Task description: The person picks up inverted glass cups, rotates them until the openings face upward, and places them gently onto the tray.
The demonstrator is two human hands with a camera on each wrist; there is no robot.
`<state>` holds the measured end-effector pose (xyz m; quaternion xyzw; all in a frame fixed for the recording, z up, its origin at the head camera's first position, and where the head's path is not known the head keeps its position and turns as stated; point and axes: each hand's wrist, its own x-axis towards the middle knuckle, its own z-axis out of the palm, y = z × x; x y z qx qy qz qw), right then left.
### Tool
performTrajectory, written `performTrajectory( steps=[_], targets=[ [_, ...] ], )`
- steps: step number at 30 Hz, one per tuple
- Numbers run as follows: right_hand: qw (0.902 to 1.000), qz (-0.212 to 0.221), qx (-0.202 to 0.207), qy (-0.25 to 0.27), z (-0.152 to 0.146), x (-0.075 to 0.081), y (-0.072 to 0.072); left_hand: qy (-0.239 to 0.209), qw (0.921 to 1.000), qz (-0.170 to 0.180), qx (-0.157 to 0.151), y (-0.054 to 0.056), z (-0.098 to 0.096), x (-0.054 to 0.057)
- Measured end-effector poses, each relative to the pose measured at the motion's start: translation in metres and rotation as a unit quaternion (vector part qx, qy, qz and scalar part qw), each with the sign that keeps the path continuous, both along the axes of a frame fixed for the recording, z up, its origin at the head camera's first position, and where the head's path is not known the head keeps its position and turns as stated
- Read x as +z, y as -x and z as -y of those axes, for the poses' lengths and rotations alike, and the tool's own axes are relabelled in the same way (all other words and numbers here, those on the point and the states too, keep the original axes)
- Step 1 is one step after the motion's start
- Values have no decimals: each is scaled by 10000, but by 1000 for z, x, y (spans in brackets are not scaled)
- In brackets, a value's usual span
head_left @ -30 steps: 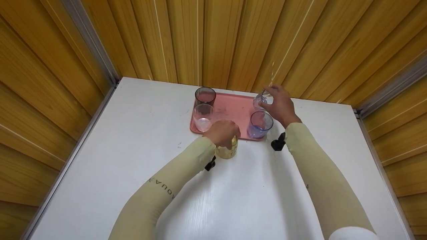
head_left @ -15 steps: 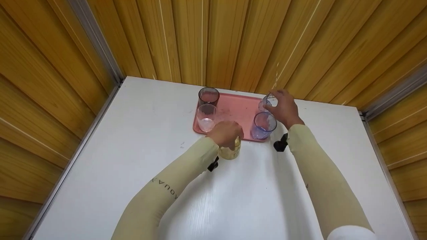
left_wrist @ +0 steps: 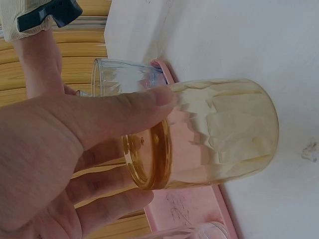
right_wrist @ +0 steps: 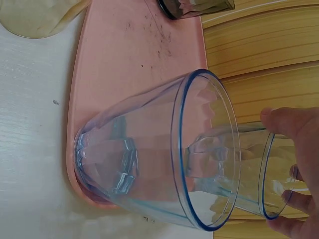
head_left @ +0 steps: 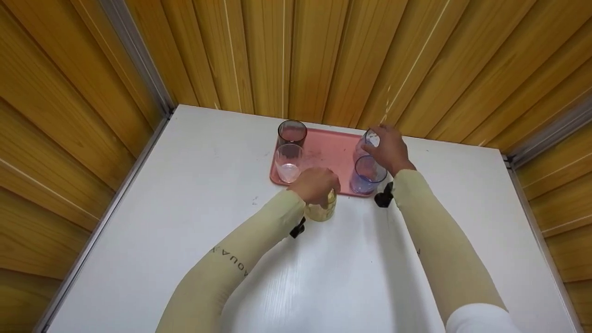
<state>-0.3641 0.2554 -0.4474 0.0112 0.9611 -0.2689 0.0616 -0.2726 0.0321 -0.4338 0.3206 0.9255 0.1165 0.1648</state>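
Observation:
My left hand point(head_left: 315, 186) grips a yellow-tinted glass point(left_wrist: 224, 132) by its rim, thumb on one side and fingers on the other. That tumbler is upright at the front edge of the pink tray point(head_left: 326, 148); whether it touches the table is unclear. At the tray's back right corner, my right hand point(head_left: 390, 149) holds a clear bluish glass point(right_wrist: 249, 169) by the rim between thumb and fingers. Just in front of it, a larger-looking blue-rimmed glass point(right_wrist: 149, 144) stands on the tray, partly overlapping it in view.
On the tray's left side, a clear glass point(head_left: 289, 164) stands in front of a dark smoky glass point(head_left: 292, 132). The tray lies near the back edge of the white table point(head_left: 208, 171). Wood-patterned panels point(head_left: 305, 60) rise behind and at both sides.
The view has shifted slightly. My right hand has brought the bluish glass a little lower and nearer to the blue-rimmed glass. My left hand keeps its grip on the yellow glass.

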Motion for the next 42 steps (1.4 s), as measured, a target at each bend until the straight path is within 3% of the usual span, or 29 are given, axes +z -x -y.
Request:
performTrajectory(
  steps=[9,24,32,39,42],
  targets=[
    [9998,-108,158,-107,-1,-11,6,45,10000,-42,-25,0,-2,-2],
    [9999,46,137,22,7,-13,12,-40,9998,77,172,1,1,2],
    [9998,129,73,114,9,-19,13,-1,9999,42,113,-1,1,0],
    [9991,-254,311,-128,6,-24,12,90,9999,-129,50,0,-2,-4],
    [9995,-166,267,-60,5,-25,11,118,9998,-158,8,-1,-3,-4]
  ],
)
